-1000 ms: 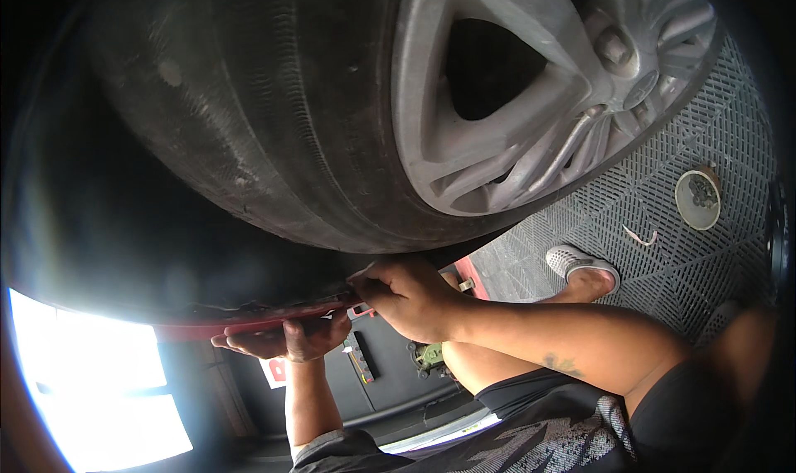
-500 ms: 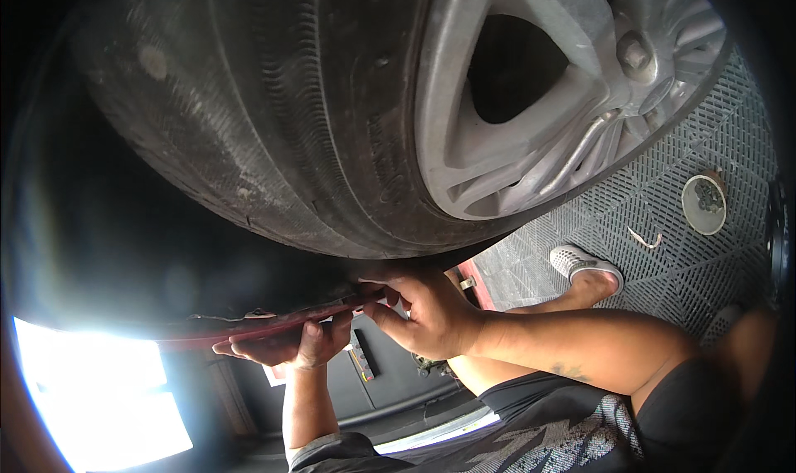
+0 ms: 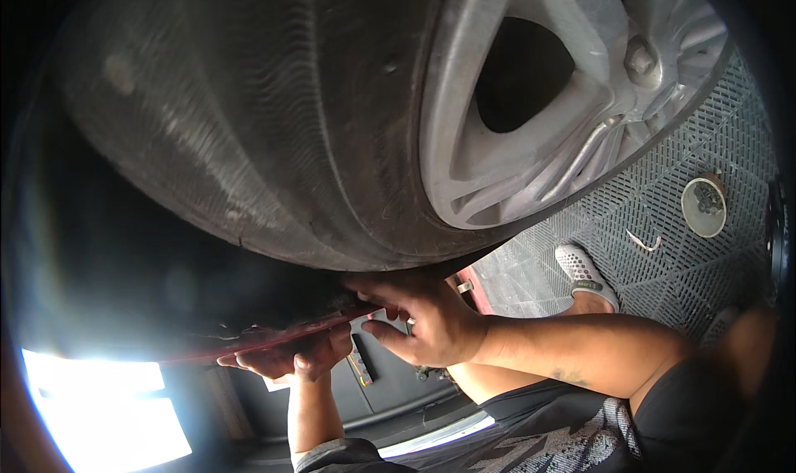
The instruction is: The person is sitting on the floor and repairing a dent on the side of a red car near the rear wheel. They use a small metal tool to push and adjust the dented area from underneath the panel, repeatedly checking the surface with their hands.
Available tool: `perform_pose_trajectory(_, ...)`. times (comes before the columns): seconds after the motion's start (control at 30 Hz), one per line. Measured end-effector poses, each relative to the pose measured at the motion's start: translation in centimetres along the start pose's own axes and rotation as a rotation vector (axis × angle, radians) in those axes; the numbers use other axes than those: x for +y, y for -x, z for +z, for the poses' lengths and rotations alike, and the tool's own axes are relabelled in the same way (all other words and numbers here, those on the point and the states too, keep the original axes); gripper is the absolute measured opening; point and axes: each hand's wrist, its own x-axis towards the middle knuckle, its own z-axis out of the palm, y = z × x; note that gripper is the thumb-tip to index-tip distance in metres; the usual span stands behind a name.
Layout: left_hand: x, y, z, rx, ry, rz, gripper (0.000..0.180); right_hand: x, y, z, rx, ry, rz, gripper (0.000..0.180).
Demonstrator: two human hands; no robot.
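A large car tyre (image 3: 249, 133) with a silver alloy wheel (image 3: 448, 141) fills the upper view. Below it runs the red edge (image 3: 282, 338) of a body panel, beside a dark wheel-arch liner (image 3: 207, 295). My left hand (image 3: 290, 355) lies flat along the outer side of this edge, fingers stretched out. Close to the tyre, my right hand (image 3: 427, 320) reaches over the edge from the right. Its thumb stands apart from its fingers, whose tips touch the dark liner and are partly lost in shadow. Nothing shows in either palm.
Grey slotted tiles (image 3: 531, 274) cover the floor. On them are a small round cup (image 3: 704, 207) with dark bits inside, a thin pale strip (image 3: 643, 242) and my foot in a grey clog (image 3: 584, 274). A bright window (image 3: 108, 407) glares at lower left.
The right hand's thumb and fingers have spread apart, and its fingers have slid left along the liner. The left hand stays along the red edge. The view has shifted slightly.
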Motion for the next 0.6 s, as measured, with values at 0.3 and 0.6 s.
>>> perform_pose_trajectory(0.3,-0.7,0.0,0.0,0.017,0.003,0.020,0.057,2.4,0.6,0.6,-0.004,0.012,-0.209,0.049)
perform_pose_trajectory(0.6,-1.0,-0.7,0.0,0.012,-0.009,0.032,0.058,1.8,0.6,-0.1,-0.073,-0.009,-0.048,0.047)
